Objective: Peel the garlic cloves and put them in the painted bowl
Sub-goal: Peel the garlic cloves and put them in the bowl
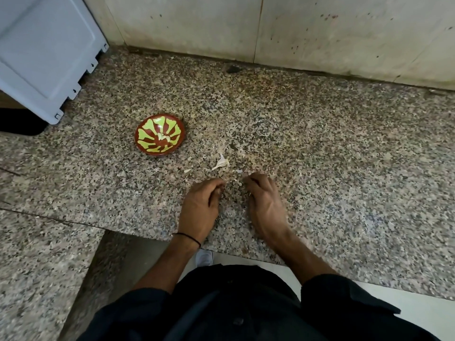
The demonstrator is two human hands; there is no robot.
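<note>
The painted bowl point(159, 135), red-brown with yellow-green petals, stands on the speckled granite counter point(320, 148) and holds pale garlic pieces at its centre. A garlic clove with papery skin point(221, 163) lies to the bowl's right, with small peel scraps point(187, 170) around it. My left hand point(200, 205) rests on the counter just below the clove, fingers curled under; whether it holds anything is hidden. My right hand point(264, 203) lies beside it with its fingers curled down onto the stone near a tiny white scrap point(239, 183).
A pale blue plastic lid or crate point(44, 52) leans at the back left. A stained tiled wall point(270, 28) runs behind the counter. The counter's front edge sits just below my wrists, with a lower granite ledge point(37, 267) at the left.
</note>
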